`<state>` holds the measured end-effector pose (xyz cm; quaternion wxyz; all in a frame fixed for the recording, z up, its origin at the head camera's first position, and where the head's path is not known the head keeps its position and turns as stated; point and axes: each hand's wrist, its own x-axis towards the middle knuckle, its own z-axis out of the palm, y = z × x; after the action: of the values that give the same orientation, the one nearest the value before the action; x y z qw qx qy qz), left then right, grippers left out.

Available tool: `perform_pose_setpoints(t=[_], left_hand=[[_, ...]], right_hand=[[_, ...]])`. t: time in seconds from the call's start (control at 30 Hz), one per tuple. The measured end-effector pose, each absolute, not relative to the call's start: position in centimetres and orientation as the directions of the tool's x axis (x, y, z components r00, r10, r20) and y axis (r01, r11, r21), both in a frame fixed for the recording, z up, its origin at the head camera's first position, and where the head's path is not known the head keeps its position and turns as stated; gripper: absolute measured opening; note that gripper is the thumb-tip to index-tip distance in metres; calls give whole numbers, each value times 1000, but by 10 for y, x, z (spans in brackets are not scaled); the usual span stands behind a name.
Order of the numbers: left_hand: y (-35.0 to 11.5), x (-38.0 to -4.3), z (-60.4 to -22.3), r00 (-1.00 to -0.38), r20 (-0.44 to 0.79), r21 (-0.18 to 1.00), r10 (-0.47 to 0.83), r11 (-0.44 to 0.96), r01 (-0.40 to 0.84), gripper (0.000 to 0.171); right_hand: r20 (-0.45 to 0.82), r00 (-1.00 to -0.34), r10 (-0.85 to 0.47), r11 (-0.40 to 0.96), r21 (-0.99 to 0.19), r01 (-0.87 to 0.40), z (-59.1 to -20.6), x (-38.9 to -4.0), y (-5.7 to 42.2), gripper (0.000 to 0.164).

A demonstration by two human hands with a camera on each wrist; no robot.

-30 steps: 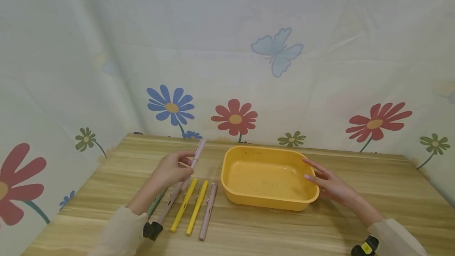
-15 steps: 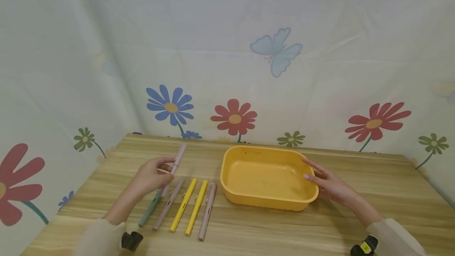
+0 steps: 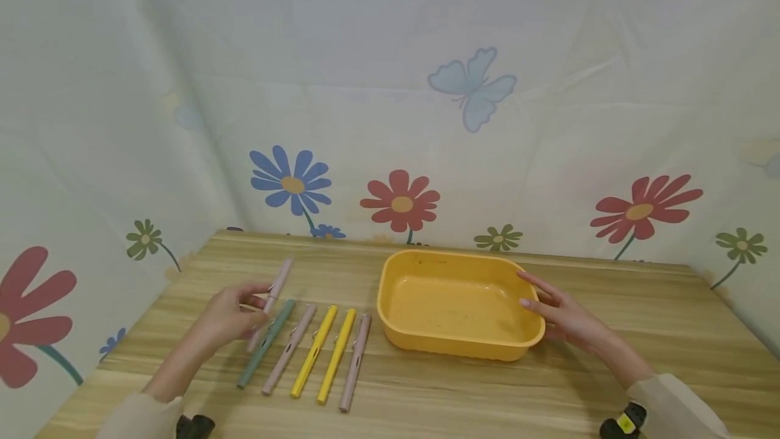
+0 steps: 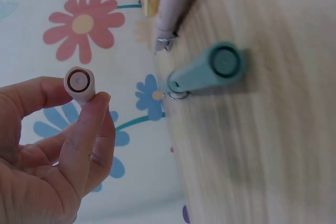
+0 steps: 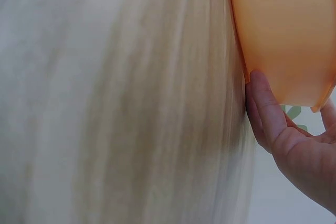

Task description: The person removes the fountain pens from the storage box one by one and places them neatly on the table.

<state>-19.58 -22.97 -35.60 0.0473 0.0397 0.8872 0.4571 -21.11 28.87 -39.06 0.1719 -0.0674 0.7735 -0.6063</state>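
Observation:
My left hand (image 3: 234, 314) pinches a pale pink pen (image 3: 280, 280) between thumb and fingertips, tilted up and away. In the left wrist view the held pen (image 4: 80, 81) shows its round end toward the camera. Just right of that hand lies a green pen (image 3: 266, 344) on the table. Beside it, in a slanting row, are a mauve pen (image 3: 290, 349), two yellow pens (image 3: 314, 351) and another mauve pen (image 3: 356, 363). My right hand (image 3: 567, 317) grips the right end of a yellow plastic basin (image 3: 451, 346), fingers over its rim and against its outer wall (image 5: 283, 40).
The wood-grain table (image 3: 426, 405) ends at the back against a hanging cloth (image 3: 378, 107) printed with flowers and a butterfly. The basin stands right of the pens, near the back edge, with nothing visible inside.
My left hand has moved left and a little lower with the pale pink pen, from above the row to left of the green pen, uncovering it. The right hand and basin stay put.

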Motion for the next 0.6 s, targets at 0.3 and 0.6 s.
perform_pose_setpoints(t=[0.3, 0.6], left_hand=[[-245, -190, -369, -992, -87, 798, 87, 603, -17, 57], [-254, -188, -374, -991, -99, 767, 87, 641, -21, 59]], right_hand=[[-187, -931, -313, 249, -962, 110, -390, -211, 288, 67], [-184, -933, -308, 257, -961, 105, -391, -212, 289, 67]])
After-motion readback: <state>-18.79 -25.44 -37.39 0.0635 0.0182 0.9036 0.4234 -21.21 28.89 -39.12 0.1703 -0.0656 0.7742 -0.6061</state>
